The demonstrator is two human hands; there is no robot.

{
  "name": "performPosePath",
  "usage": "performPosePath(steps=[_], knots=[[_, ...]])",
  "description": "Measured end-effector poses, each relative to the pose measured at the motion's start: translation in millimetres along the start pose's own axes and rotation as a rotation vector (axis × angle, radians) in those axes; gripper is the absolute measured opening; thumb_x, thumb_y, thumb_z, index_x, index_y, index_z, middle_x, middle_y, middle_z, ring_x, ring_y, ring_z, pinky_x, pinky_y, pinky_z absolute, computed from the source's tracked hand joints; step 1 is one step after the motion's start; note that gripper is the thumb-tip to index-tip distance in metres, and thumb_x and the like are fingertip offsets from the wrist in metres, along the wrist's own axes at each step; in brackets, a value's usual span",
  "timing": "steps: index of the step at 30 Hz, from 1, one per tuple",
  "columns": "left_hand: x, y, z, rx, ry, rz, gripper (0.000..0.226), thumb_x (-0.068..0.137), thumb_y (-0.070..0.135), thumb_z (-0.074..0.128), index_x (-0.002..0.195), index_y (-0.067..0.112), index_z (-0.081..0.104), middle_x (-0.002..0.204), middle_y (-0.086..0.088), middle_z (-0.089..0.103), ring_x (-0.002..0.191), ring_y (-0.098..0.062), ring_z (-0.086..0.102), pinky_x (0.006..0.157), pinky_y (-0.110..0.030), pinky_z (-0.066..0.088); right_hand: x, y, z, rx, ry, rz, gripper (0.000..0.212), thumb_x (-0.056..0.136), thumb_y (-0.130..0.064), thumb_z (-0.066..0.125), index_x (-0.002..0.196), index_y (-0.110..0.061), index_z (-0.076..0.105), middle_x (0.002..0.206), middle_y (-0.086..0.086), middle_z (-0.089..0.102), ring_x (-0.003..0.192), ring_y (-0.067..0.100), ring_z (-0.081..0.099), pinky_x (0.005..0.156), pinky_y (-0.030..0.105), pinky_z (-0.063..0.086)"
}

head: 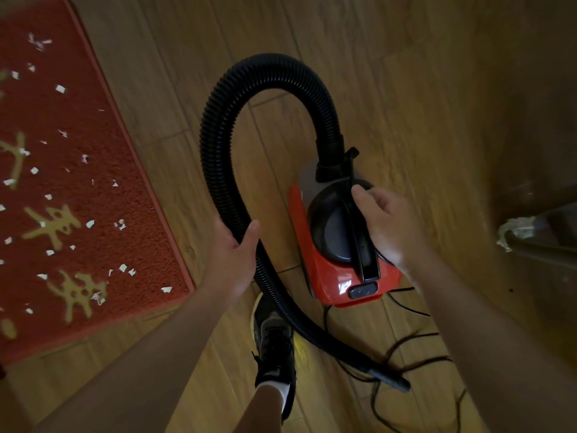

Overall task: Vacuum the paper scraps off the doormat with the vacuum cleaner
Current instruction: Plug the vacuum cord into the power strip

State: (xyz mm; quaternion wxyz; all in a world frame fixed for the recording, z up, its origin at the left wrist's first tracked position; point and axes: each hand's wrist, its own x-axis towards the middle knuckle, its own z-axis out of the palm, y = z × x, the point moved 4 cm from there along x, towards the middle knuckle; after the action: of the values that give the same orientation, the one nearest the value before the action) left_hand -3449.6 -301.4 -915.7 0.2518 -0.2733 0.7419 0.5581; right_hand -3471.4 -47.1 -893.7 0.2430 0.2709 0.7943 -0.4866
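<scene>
gripping the black hose partway along, the left grip has thumb and fingers wrapped round the ribbed tube, probably to control the big loop while the machine is shifted. the right grip sits on the carry handle atop the red vacuum cleaner, thumb on one side and fingers curled over the other. it appears to clasp the handle, a hold suited to lifting or dragging the body closer to the work. the vacuum cleaner stands on the wooden floor, near the right edge of the red doormat but apart from it. white paper scraps lie strewn across the doormat, seemingly none collected yet. the nozzle lies low by the person's shoe, among loops of power cord and pointing away from the mat, so cleaning looks not yet begun.
</scene>
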Motion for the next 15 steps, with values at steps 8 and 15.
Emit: performPosePath(steps=[8, 15], knots=[[3, 3, -3, -0.009, -0.027, -0.026, 0.011, 0.104, 0.029, 0.058, 0.108, 0.034, 0.049, 0.098, -0.009, 0.062, 0.091, -0.027, 0.066, 0.089, -0.054, 0.058, 24, -19, -10, -0.237, 0.184, 0.009, 0.048, 0.095, -0.052, 0.055, 0.083, -0.006, 0.064, 0.076, 0.016, 0.066, 0.064, 0.027, 0.058, 0.059, 0.039, 0.044], [3, 2, -7, 0.010, -0.045, -0.008, 0.015, 0.097, 0.039, 0.060, 0.107, 0.032, 0.052, 0.098, -0.012, 0.064, 0.090, -0.030, 0.067, 0.087, -0.060, 0.057, 49, -30, -4, -0.319, 0.143, 0.001, 0.050, 0.090, -0.056, 0.059, 0.085, -0.007, 0.070, 0.073, 0.014, 0.069, 0.068, 0.031, 0.066, 0.067, 0.049, 0.057]])
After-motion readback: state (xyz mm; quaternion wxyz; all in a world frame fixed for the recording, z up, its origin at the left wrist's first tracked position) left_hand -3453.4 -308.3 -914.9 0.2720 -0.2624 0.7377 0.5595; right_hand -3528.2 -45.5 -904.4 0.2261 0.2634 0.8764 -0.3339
